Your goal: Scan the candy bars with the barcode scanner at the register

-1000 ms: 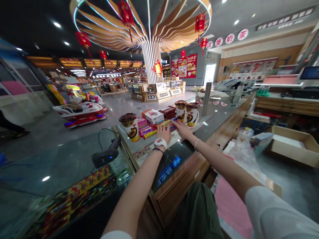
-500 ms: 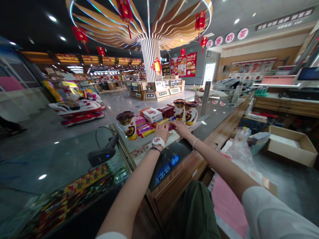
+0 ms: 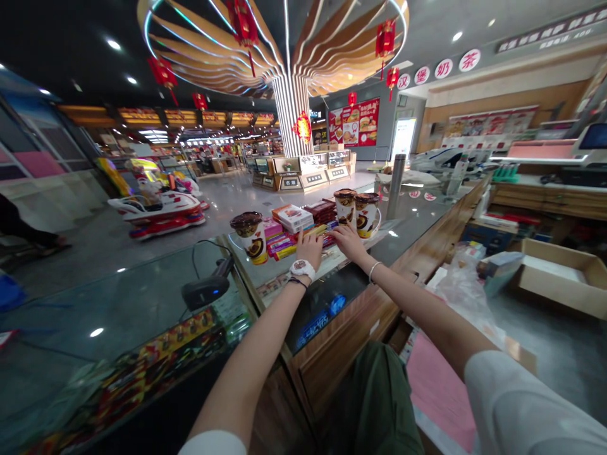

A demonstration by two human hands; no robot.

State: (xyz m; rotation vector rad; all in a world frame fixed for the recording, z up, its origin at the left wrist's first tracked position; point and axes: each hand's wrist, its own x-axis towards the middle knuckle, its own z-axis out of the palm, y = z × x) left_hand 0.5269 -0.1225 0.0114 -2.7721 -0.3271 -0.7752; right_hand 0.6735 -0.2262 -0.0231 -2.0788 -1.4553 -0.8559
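My left hand (image 3: 309,248), with a white watch on its wrist, rests on colourful snack packets (image 3: 283,246) on the glass counter, fingers stretched out and apart. Facing it, my right hand (image 3: 349,242) touches the near end of the yellow wrappers (image 3: 324,229), its fingers reaching leftward; the fingertips are small and partly hidden. Behind my hands lie a white and orange box (image 3: 294,218) and a stack of dark red packets (image 3: 321,210). A lidded drink cup (image 3: 251,237) stands to the left. Two more cups, a rear cup (image 3: 344,205) and a front cup (image 3: 365,216), stand at the right.
A black barcode scanner (image 3: 207,287) sits on the left glass case. A metal post (image 3: 397,183) rises from the counter behind the cups. On the right are an open cardboard box (image 3: 559,278) and clear plastic wrap (image 3: 462,291). A drawer front (image 3: 341,354) is close below.
The view has shifted slightly, so the scene sits a little further right. My left hand's fingers are more spread, and my right hand's fingers are raised a little beside the cups.
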